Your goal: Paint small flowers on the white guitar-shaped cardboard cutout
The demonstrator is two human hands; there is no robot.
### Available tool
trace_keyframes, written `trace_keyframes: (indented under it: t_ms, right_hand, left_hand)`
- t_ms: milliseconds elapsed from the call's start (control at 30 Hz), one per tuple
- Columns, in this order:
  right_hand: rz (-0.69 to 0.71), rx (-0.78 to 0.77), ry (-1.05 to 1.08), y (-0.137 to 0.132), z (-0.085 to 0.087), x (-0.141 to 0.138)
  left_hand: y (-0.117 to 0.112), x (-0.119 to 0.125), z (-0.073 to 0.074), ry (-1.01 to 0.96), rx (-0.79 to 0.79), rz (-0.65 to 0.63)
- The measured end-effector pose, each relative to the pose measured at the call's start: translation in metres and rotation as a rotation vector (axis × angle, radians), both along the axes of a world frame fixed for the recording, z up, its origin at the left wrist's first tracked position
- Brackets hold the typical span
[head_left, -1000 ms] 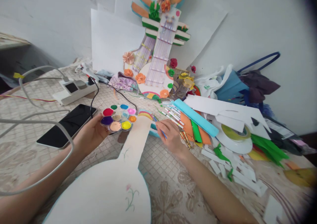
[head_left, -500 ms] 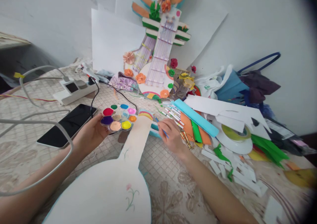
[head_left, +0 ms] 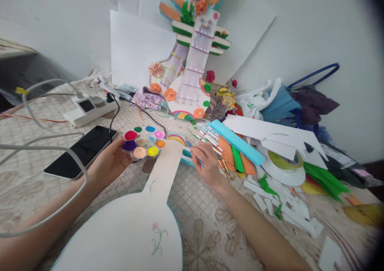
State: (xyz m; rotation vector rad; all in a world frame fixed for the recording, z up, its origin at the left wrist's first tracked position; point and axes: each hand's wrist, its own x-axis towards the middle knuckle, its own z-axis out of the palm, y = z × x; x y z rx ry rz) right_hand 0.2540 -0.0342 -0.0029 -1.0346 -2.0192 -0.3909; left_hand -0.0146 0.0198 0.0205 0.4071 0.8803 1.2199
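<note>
My left hand grips the near-left rim of a paint palette, whose round wells hold red, green, blue, pink, orange, yellow, peach and purple paint. A thin blue paintbrush is pinched in my right hand, its tip up near the end of the neck. Below and between my hands lies a white guitar-shaped cutout with a pale blue edge. A rainbow band crosses the top of its neck, and a painted pink flower with green stems decorates the body.
Behind stands a decorated paper guitar with paper flowers. A phone, power strip and looping white cable lie at left. Gold scissors, a blue paper roll, tape and paper scraps crowd the right.
Almost nothing differs. Both hands keep their hold on the palette and the paintbrush, and the white cutout has shifted very slightly left in view.
</note>
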Motion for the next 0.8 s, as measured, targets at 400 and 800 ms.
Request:
trace_keyframes:
  t_ms: [400, 800]
  right_hand:
    - [-0.003, 0.012, -0.021, 0.0015, -0.0011, -0.0004]
    - [0.003, -0.004, -0.004, 0.0011, -0.0010, 0.0004]
  left_hand:
    - [-0.0011, -0.0005, 0.0008, 0.002, -0.002, 0.008]
    - [-0.0012, 0.0005, 0.0009, 0.019, -0.017, 0.015]
